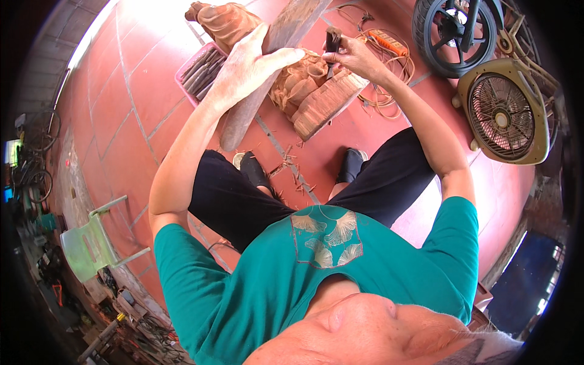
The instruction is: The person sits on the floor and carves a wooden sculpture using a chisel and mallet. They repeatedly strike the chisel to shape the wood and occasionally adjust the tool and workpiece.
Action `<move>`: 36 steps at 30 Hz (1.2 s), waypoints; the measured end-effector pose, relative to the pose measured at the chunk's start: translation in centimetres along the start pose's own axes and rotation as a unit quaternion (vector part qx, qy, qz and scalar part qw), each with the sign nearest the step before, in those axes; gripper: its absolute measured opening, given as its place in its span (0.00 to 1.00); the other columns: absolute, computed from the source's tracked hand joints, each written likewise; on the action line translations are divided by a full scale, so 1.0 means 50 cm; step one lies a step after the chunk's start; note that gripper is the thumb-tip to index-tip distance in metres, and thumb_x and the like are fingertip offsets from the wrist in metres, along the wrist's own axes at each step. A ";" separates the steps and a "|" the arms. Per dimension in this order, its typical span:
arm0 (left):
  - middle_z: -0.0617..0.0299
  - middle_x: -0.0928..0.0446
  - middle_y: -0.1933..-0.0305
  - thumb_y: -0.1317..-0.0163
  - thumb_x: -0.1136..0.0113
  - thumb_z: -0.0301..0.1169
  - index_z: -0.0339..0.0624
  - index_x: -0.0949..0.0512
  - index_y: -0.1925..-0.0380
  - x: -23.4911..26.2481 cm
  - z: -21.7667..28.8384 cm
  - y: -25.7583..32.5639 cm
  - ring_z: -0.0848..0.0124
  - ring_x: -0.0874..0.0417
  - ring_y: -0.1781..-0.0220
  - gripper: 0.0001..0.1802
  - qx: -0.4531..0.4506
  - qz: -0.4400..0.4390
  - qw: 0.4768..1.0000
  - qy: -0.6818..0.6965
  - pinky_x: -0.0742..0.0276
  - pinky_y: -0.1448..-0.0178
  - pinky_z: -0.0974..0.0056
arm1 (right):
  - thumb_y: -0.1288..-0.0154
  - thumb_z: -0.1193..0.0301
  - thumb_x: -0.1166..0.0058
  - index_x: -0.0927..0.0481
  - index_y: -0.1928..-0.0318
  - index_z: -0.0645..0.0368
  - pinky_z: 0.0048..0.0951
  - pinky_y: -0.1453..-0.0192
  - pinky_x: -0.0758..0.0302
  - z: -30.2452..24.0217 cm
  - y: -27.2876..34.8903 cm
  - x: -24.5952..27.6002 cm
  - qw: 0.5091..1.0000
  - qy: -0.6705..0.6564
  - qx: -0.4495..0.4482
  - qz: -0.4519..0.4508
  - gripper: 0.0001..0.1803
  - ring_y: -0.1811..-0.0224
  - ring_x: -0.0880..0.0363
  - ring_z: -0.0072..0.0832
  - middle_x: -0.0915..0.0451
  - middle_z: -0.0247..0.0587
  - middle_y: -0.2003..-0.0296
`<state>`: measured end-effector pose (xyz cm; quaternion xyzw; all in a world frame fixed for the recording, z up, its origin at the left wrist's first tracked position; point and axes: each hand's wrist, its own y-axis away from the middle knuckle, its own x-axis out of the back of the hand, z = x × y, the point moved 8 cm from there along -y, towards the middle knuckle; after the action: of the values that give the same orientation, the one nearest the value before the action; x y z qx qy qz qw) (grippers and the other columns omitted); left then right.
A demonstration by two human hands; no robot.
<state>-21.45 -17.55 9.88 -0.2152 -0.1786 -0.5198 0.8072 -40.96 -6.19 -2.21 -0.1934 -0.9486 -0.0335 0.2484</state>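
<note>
My left hand is closed round a long, weathered wooden bar, with the thumb stretched across its upper face and the other fingers partly hidden. The bar slants over the work from far right to near left. In my right hand is a chisel, pinched by its dark handle, with the blade pointing down at a carved wood block. That block lies on the floor in front of my feet, rounded relief shapes at its far side and a flat, rough-cut face at the near end.
A pink tray of carving tools sits left of the bar, beside another carved wooden piece. An orange power strip with coiled cords, a wheel and a fan stand right. Wood chips litter the tiles; a green chair stands left.
</note>
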 end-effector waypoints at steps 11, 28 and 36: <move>0.38 0.21 0.41 0.39 0.33 0.57 0.25 0.31 0.36 -0.036 -0.056 -0.003 0.56 0.18 0.39 0.46 0.099 -0.129 0.973 -0.166 0.27 0.34 0.51 | 0.33 0.54 0.35 0.20 0.45 0.62 0.39 0.51 0.21 -0.029 0.001 -0.014 0.989 0.143 -0.026 -0.024 0.27 0.58 0.15 0.34 0.14 0.49 0.58; 0.40 0.23 0.36 0.40 0.33 0.54 0.25 0.33 0.32 -0.033 -0.069 0.005 0.57 0.23 0.34 0.48 0.130 -0.121 0.977 -0.117 0.31 0.29 0.57 | 0.31 0.61 0.37 0.19 0.49 0.62 0.26 0.57 0.21 0.022 0.018 0.091 0.992 -0.066 -0.068 0.089 0.19 0.63 0.16 0.21 0.15 0.36 0.64; 0.40 0.24 0.35 0.40 0.30 0.52 0.24 0.32 0.32 -0.043 -0.017 0.007 0.60 0.23 0.34 0.47 0.092 -0.100 0.990 -0.040 0.30 0.31 0.59 | 0.30 0.66 0.36 0.20 0.48 0.61 0.26 0.59 0.18 -0.021 0.056 0.073 0.998 -0.049 -0.015 0.038 0.15 0.63 0.17 0.19 0.15 0.35 0.60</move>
<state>-21.95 -16.22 8.00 -0.1421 -0.2779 -0.5703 0.7599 -42.33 -2.51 0.39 -0.2342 -0.9511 -0.0286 0.1994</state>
